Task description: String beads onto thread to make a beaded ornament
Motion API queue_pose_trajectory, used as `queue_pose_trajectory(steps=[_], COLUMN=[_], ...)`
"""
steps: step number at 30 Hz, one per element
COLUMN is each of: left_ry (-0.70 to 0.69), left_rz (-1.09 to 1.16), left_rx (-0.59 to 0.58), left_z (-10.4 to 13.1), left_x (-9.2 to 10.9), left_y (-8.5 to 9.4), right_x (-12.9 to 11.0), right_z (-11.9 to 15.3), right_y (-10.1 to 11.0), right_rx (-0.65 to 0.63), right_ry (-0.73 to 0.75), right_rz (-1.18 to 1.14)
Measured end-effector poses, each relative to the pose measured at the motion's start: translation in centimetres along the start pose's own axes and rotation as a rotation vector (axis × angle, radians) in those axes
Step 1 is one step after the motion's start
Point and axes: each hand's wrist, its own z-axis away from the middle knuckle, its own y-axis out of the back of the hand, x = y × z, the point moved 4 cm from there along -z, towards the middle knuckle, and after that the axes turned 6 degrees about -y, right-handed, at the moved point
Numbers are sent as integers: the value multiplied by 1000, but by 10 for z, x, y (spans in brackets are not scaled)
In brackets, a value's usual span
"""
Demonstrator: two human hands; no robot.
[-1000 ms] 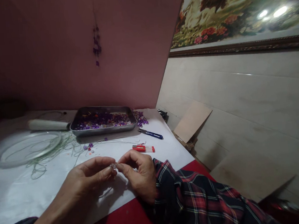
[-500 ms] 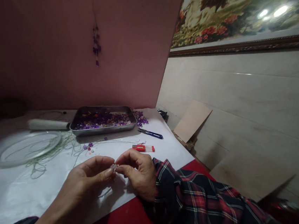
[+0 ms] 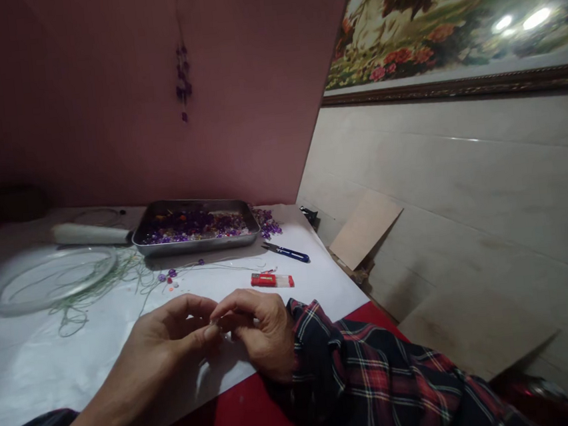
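My left hand and my right hand meet above the white sheet, near its front edge. Between the left thumb and forefinger is a small clear bead, mostly covered by the fingers. The right fingertips are pressed together against the same spot, and what they grip is hidden. Just beyond the right hand lies a red case with a clear end. Farther back, blue thread snips rest beside a metal tray of purple and clear beads.
Green thread is tangled by a clear ring-shaped coil at the left. A pale roll lies behind it. Loose purple beads sit right of the tray. A bead strand hangs against the pink panel.
The right fingers have shifted left over the left fingertips, and the clear bead is now more hidden. Both hands stay in nearly the same place.
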Motion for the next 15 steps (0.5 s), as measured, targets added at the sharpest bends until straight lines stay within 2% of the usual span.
queue_pose_trajectory(steps=[7, 15], left_ry=[90, 81], left_rz=[-36, -52], left_rx=[-55, -46], left_z=[8, 7], left_x=[2, -1], left_y=[-1, -3], right_x=[-2, -5], right_z=[3, 3], right_y=[0, 3], right_rx=[-14, -71], right_ry=[36, 1], right_rz=[78, 218])
